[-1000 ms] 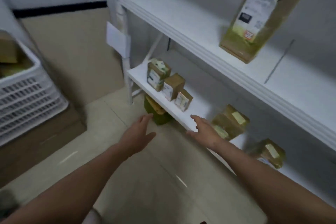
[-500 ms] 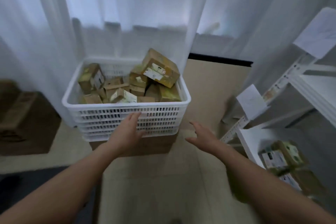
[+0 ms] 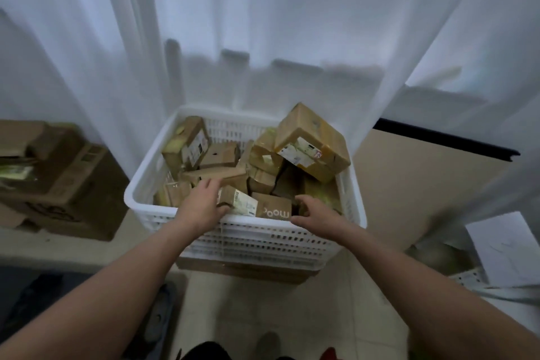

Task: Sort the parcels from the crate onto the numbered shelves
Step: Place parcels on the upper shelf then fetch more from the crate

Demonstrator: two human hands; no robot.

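Reaches over the near edge of the crate, left hand loosely spread on a labelled parcel, right hand curled by a printed box, grip there unclear, probably since this front row lies nearest and easiest to lift.

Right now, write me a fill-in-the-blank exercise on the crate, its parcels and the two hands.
1. The crate is made of ___ plastic.
2. The large tilted parcel sits at the crate's far ___ corner.
3. The left hand touches the small labelled parcel, which lies ___ of the brown printed box.
4. The right hand is at that box's ___ end.
Missing words: white; right; left; right.
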